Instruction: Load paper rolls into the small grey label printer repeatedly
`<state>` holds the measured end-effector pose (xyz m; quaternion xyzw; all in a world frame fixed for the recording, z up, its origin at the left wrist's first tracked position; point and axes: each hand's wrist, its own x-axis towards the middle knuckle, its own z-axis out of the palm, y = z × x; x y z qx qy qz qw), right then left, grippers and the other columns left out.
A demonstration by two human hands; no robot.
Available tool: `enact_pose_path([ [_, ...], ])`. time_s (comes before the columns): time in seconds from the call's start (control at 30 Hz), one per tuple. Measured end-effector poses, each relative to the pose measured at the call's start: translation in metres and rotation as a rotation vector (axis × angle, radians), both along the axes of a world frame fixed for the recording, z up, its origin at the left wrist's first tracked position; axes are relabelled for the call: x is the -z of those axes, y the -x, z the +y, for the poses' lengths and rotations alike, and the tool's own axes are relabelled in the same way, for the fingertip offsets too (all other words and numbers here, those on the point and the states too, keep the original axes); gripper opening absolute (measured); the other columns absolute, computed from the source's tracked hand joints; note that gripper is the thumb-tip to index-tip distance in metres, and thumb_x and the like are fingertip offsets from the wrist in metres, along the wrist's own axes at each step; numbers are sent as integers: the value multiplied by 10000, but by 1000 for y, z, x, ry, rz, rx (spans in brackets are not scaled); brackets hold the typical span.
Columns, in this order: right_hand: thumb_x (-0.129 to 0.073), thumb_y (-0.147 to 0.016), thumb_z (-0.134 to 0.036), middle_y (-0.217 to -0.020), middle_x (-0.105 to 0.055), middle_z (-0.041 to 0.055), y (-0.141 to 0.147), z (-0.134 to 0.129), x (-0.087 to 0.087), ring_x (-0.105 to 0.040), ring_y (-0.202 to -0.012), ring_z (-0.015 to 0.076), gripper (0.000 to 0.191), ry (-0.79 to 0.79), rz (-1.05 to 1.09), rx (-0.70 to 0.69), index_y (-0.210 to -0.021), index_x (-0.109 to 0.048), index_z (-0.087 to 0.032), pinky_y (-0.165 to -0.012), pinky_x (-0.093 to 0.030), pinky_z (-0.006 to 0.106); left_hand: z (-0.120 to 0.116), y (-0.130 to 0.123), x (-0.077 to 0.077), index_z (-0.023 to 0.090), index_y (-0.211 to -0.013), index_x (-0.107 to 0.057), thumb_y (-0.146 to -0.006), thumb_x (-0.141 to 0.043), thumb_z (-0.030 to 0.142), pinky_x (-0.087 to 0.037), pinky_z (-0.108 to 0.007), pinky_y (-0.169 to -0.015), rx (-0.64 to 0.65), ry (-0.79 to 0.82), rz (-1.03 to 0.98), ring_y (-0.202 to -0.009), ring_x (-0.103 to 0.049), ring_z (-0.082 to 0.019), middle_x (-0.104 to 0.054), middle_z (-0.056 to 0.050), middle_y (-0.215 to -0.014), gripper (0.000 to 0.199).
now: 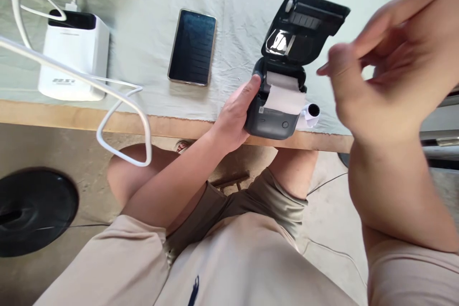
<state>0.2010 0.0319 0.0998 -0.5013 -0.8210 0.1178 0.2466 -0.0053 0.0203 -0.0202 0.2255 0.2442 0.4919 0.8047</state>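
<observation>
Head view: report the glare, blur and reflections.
Head view: the raised right hand is blurred, while the left hand and the printer it holds look sharper; head view: a bright white glare sits inside the printer's open lid; head view: the phone's dark screen carries faint, streaky reflections.

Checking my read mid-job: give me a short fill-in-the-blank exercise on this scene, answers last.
The hand holding the portable printer is the person's ____ one.
The printer's lid is not shut but ____.
The paper strip on the printer is ____ in colour.
Of the smartphone and the white power bank, the ____ is nearer the printer.
Missing words: left; open; white; smartphone.
</observation>
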Motion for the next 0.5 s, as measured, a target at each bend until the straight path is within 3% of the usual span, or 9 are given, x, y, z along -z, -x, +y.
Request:
enact_pose_path([
  [0.13, -731, -1067, -589, -963, -808, 30, 19, 1, 18, -808, -1088, 327, 298, -29, -81, -23, -1280, -751, -382, -851, -671, 454, -1, 0, 1, 255, -1075, -754, -973, -856, 595, -725, -434, -976, -2, 6, 31, -1278, -833, -346, -841, -28, -1028, 370],
  [0.3, -894, -882, -550, -668, -618, 11, 19, 14, 38, -703, -693, 266, 293, -72, -277, -34, -1040, -779, -331, -674, -568, 393, -6, 2, -3, 231, -1035, -729, -983, -894, 477, -659, -268, -793, -51, -5, 74, -955, -821, -193, -746, 5, -934, 301],
  [0.4, -896, -868, -564, -639, -555, 5, 18, 22, 36, -651, -657, 244, 306, -45, -406, -35, -950, -733, -319, -660, -502, 368, -6, 1, -5, 235, -1060, -689, -1026, -863, 455, -637, -240, -743, -40, -8, 103, -906, -819, -175, -701, 19, -881, 283],
  [0.5, -881, -872, -557, -828, -747, 21, 9, 16, 19, -686, -743, 283, 334, 30, -367, -42, -1131, -776, -375, -711, -495, 430, -5, 1, -7, 234, -1080, -671, -1065, -814, 479, -682, -279, -815, -31, 25, 101, -1032, -854, -220, -761, -4, -958, 284],
])
